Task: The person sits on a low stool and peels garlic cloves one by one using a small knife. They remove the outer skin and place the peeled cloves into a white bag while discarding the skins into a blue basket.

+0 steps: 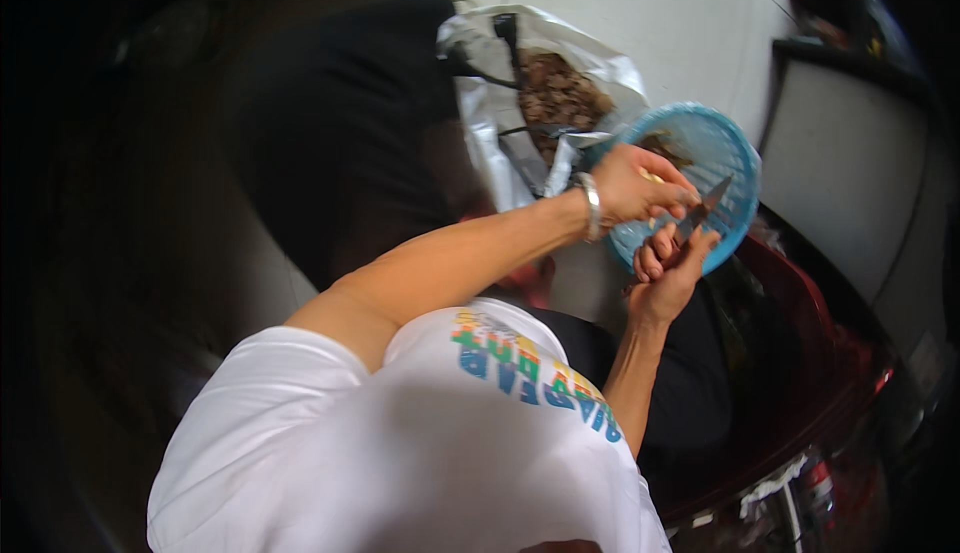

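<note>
Over a round blue plastic basket (748,149), my left hand (626,185), with a silver bangle at its wrist, holds small pale-yellow pieces (651,176); their kind cannot be made out. My right hand (671,272) grips a knife (718,191) whose blade points up and away from me, close to the left fingertips. The handle is hidden in the fingers. Brownish scraps (664,146) lie inside the basket at its far left side.
Left of the basket stands an open white plastic sack (480,103) with many brown flat pieces (559,95). A dark red glossy curved surface (799,313) is at the right. Beyond it is a grey panel with a black edge (844,170). Pale floor (675,20) lies ahead.
</note>
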A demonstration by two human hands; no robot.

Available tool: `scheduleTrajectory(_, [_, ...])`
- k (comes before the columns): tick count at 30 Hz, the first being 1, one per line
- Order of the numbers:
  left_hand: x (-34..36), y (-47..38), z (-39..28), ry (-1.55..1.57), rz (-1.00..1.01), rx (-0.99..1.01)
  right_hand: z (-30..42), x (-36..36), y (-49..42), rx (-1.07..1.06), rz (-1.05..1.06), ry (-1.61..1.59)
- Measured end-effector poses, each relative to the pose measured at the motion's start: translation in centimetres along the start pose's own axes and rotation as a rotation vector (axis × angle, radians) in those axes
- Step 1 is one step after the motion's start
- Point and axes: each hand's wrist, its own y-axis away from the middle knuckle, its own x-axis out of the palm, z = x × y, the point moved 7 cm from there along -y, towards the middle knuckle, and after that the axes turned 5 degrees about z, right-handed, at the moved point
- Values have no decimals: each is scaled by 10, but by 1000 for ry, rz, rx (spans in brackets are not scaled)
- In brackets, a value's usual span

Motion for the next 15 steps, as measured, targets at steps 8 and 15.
scheduleTrajectory(8, [14, 5, -21, -147, 126, 105, 41, 7, 16, -301, 40, 405])
scheduleTrajectory(15, [25, 7, -32, -289, 141, 161, 40, 2, 18, -281, 19, 337])
